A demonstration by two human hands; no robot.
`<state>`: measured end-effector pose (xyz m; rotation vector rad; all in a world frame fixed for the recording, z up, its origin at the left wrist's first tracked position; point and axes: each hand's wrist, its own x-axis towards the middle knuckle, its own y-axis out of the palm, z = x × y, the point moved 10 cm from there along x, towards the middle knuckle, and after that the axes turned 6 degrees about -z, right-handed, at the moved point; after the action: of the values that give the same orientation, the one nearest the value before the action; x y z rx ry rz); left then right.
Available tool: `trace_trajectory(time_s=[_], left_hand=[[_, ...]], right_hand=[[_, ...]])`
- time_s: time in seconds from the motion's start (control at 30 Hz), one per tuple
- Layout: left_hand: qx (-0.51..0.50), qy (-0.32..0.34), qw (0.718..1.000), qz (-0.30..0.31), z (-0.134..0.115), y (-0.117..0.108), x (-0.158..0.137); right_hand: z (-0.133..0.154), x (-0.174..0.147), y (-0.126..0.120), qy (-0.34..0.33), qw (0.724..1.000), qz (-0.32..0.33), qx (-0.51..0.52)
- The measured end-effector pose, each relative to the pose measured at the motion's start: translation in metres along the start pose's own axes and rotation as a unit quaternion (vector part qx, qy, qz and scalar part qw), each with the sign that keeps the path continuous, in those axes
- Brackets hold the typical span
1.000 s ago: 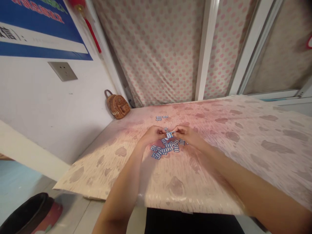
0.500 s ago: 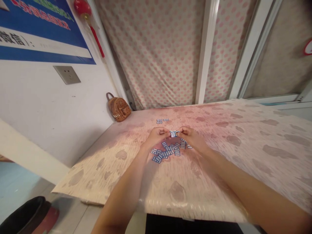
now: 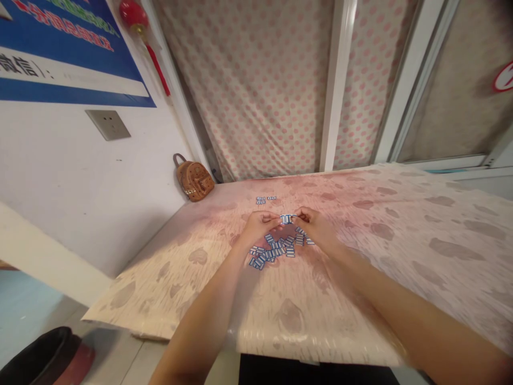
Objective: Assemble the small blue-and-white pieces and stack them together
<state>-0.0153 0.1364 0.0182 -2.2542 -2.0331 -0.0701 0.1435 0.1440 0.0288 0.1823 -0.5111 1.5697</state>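
Observation:
Between my two hands, just above the table, is a small blue-and-white striped piece (image 3: 287, 218), flat and rectangular. My left hand (image 3: 262, 223) pinches its left end, and my right hand (image 3: 309, 220) pinches its right end. Below and nearer to me lies a loose pile of similar blue-and-white pieces (image 3: 276, 248), some overlapping. Part of the pile's right side is hidden by my right hand. Beyond my hands, a few like pieces (image 3: 261, 201) lie in neat short rows. What exactly these pieces are is too small to tell.
A patterned cloth (image 3: 200, 299) covers the table. A small brown backpack-shaped bag (image 3: 195, 181) stands at the back left corner against the wall. Behind the table hangs a dotted curtain (image 3: 256, 96). A dark-rimmed bin (image 3: 52, 355) is on the floor at lower left.
Both hands still hold the striped piece, which has shifted or turned slightly between the fingers. The pile and the rows look the same; the view has moved a little.

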Motion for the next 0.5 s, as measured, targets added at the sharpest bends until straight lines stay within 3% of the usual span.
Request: trace_trajectory(time_s=[0.5], left_hand=[[-0.001,0.004,1.0,-0.01,-0.008,0.0064,-0.0046]], right_hand=[[-0.0033,-0.0013,0.0007,-0.002,0.999,-0.017,-0.05]])
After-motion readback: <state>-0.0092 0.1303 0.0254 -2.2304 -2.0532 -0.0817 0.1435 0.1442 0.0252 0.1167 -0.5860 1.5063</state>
